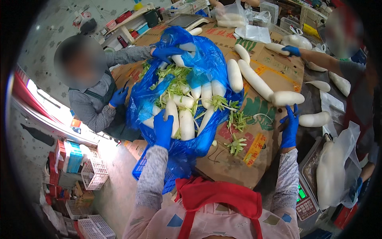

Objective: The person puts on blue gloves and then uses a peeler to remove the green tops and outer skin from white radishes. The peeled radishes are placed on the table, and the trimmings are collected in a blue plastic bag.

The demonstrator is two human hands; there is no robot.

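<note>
My left hand point(163, 129), in a blue glove, reaches into a blue plastic bag point(206, 143) and touches a white radish point(171, 115). Its fingers are partly hidden, so its grip is unclear. More daikon radishes point(187, 125) fill the bag, among cut green leaf stalks point(176, 80). Over the table's right side, my blue-gloved right hand point(289, 128) has two fingers raised just below a loose radish point(288, 98). A slim dark tool, apparently a knife, shows between its fingers. Other loose radishes point(255, 80) lie on the cardboard point(232, 167) beside the bag.
A co-worker point(92, 98) at left reaches into the bag, holding a small knife. Another person's gloved hand point(292, 50) grips a radish at the far right. Nearer on the right, a digital scale point(307, 203) carries a bagged radish point(331, 176). A blue crate point(140, 164) sits below the bag.
</note>
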